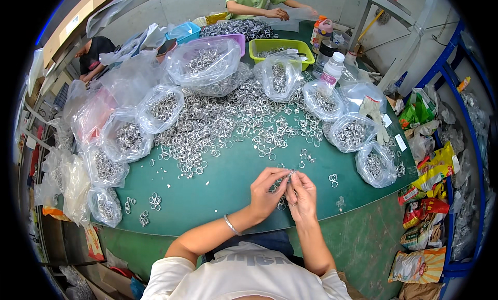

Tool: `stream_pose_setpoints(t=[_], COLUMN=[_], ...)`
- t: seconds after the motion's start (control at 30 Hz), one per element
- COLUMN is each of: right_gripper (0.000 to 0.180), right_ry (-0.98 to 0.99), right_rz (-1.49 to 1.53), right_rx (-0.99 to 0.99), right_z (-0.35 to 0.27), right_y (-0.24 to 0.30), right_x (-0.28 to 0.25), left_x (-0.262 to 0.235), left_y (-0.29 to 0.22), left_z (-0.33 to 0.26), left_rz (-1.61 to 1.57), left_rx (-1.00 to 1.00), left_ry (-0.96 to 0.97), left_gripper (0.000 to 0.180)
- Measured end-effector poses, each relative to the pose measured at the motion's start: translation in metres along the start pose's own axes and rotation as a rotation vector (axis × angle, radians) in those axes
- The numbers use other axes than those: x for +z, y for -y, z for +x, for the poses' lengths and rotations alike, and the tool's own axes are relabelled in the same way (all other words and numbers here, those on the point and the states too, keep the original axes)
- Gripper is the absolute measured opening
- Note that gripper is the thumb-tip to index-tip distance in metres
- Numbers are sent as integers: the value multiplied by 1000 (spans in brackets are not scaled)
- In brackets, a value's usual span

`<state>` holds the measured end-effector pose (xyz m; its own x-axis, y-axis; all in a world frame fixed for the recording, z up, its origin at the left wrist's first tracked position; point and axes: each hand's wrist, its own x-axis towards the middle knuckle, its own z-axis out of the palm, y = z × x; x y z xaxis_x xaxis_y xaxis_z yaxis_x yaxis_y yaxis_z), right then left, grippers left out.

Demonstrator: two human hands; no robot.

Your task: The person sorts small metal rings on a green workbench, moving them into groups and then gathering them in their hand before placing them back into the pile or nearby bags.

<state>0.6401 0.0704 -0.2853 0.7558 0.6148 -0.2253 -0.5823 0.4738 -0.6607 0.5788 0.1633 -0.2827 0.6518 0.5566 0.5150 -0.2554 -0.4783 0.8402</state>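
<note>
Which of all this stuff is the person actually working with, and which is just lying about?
In use:
- left hand and right hand, pinching small metal rings between the fingertips
- loose ring pile on the green table
- clear bags of rings

Lying about:
- white bottle
- green tray
- work gloves
- snack packets at the right

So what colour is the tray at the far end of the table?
Lime green tray, holding metal rings; clearest in the head view.

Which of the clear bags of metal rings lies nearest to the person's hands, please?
The small bag at the table's right edge, just right of the hands; every other bag sits farther off.
</note>
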Motion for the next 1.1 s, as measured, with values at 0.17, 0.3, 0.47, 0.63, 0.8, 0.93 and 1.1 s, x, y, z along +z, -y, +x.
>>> stream_pose_setpoints(t=[0.17,0.3,0.47,0.63,0.8,0.93,1.1], right_gripper=[6,4,6,5,5,5,5], right_ry=[46,79,140,185,235,275,321], right_rz=[-68,-151,-187,-460,-388,-264,-467], right_rx=[-132,-269,-325,-417,-301,-235,-342], right_z=[2,3,-4,-7,-12,-17,-21], right_y=[-12,-15,-2,5,11,13,19], right_x=[-4,-4,4,-3,-3,-2,0], left_x=[4,1,-8,-23,-25,-26,-36], left_y=[2,-4,-31,-23,-21,-32,-39], left_z=[-6,-8,4,10,4,2,7], left_rz=[-201,-237,-476,-547,-718,-686,-735], left_rx=[-174,-141,-334,-421,-506,-436,-524], left_ry=[-36,-39,7,288,294,302,389], left_gripper=[22,22,25,29,28,28,30])
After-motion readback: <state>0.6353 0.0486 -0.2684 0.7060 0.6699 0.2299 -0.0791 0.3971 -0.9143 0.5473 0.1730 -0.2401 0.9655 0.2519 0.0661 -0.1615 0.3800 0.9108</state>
